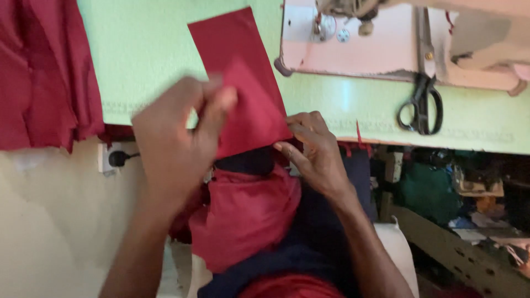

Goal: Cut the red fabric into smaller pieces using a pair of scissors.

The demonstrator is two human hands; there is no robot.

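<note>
Mid-frame, 2 hands pinch a dark red fabric piece (243, 83): the left hand (174, 143) grips its lower left, the right hand (314, 152) its lower right edge. Black scissors (422, 105) lie upper right on the green table (143, 49).

1. A pale green sewing table (154, 66) fills the upper view.
2. A cream wall (49, 221) with a white socket (107, 159) stands on the left.
3. Cluttered dim shelving (458, 187) sits under the table on the right.

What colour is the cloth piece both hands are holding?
Dark red cloth piece, plain, no pattern; the head view shows it.
</note>
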